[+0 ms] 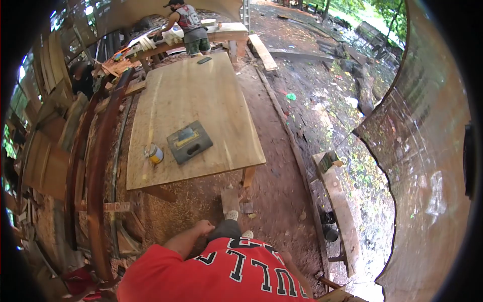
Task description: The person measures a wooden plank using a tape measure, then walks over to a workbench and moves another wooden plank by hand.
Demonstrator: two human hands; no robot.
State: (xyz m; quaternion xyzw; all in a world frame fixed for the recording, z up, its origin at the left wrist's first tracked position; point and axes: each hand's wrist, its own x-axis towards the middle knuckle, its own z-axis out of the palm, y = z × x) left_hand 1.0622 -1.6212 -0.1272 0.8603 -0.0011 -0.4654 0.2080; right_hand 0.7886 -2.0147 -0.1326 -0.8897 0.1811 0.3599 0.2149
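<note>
My left hand [204, 227] rests near my lap, its fingers curled in; what it holds, if anything, is too small to make out. My right hand is not visible; only part of that arm shows beside the red shirt. In front of me stands a large pale wooden table [196, 100]. On its near half lie a dark board with a handle slot [193, 148], a putty knife with a translucent blade [186, 136] on that board, and a small open can with a yellow label [154, 153]. A dark phone [204, 60] lies at the far end.
A co-worker [190, 25] bends over a far workbench [226, 34]. Another person [81, 78] is at the left. Long dark beams [103, 176] stretch along the left side. A plank bench [339, 201] and a hanging tarp [427, 151] are at the right.
</note>
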